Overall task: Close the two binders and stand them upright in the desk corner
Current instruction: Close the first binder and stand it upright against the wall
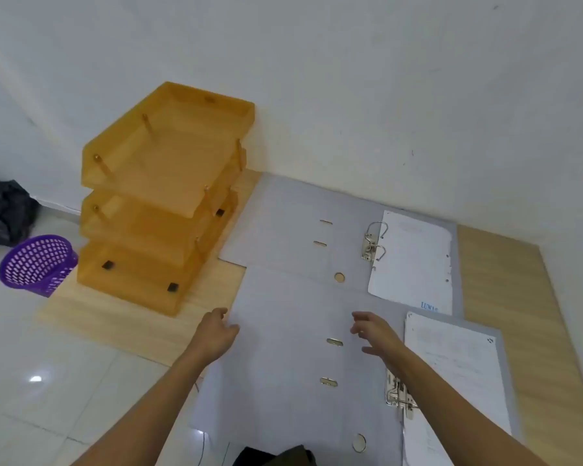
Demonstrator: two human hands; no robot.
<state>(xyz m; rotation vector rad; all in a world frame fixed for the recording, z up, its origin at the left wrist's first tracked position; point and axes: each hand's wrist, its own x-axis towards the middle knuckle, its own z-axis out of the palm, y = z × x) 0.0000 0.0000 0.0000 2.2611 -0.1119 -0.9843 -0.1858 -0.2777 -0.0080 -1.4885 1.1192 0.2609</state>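
binders lie open and flat on the wooden desk (pixel 505 297), two of them, grey insides up, filling the space between the orange tray stack (pixel 162 203) and the right side of the desk. the far binder (pixel 290 230) reaches back to the white wall (pixel 350 79), its ring mechanism (pixel 374 242) standing open with a sheaf of white paper (pixel 414 260) on the right half. the near binder (pixel 283 364) overlaps the far one's front edge; its left cover juts past the desk edge over the tiled floor (pixel 31 364), and its own punched sheets (pixel 458 371) lie on the right half beside a metal clip partly hidden by the right forearm. the left hand (pixel 216 334) rests at the left edge of the near binder's cover, fingers curled at that edge, though whether they truly grip it i cannot tell. the right hand (pixel 374 331) hovers spread and loose above the middle of the same cover, holding nothing. a purple perforated basket (pixel 36 264) lies tipped on the floor left of the trays, with a dark bundle (pixel 4 210) behind it.
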